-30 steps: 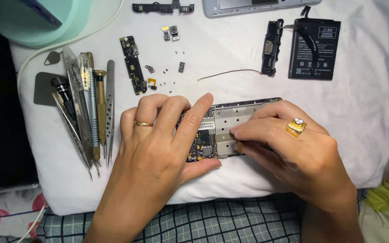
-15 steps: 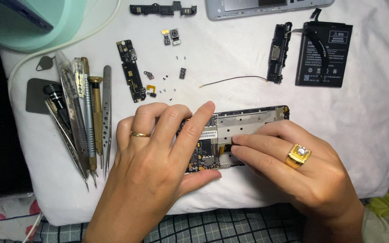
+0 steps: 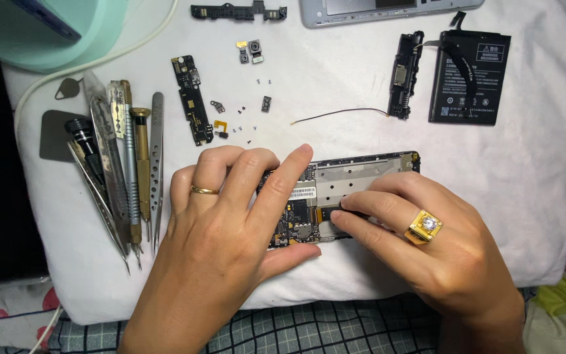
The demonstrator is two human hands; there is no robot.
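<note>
Currently the opened phone frame (image 3: 361, 172) sits on the white cloth (image 3: 532, 196), and it's the reference for everything below. Left hand (image 3: 224, 242) lies flat over the frame's left end, fingers spread, index finger stretched across the circuit board (image 3: 293, 219), thumb tucked under the frame's near edge. So it's pressing the frame down, not closed around it. Gold band on its ring finger. Right hand (image 3: 427, 242) comes in from the frame's right; fingertips (image 3: 345, 213) are bunched on a small dark part at the board's edge. Can't tell if that part is pinched or only pushed. Large gold ring with a stone on that hand. The two hands nearly meet over the board.

Left of the frame: a row of tweezers and screwdrivers (image 3: 129, 177). Beyond the frame's far edge: a narrow sub-board (image 3: 191, 98), loose screws (image 3: 250, 124), a thin wire (image 3: 339, 115). Far right of it: black battery (image 3: 470, 78) just beside a speaker module (image 3: 404, 75).
</note>
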